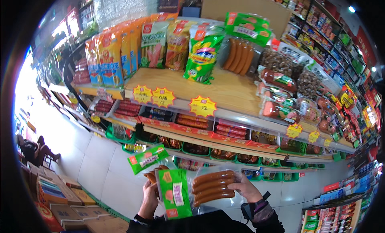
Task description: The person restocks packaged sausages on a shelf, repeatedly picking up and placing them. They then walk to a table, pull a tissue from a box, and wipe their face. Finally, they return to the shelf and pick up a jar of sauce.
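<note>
In my right hand (246, 189) I grip the clear end of a vacuum pack of sausages (210, 191), held sideways with its green printed header to the left. My left hand (149, 194) holds a second sausage pack (149, 158) with a like green header, tilted up behind the first one. The front pack partly hides my left fingers and the second pack's sausages. Beyond my hands, a matching sausage pack (239, 57) stands upright on the wooden top shelf (168, 79), beside a green snack bag (202, 54).
Orange-and-blue bags (109, 60) line the shelf's left; packaged meats (278, 79) lie at its right. Yellow price tags (203, 106) hang on the edge above sausage trays (192, 121) and green baskets (196, 149). Cardboard boxes (81, 213) stand lower left. A person (37, 149) sits far left.
</note>
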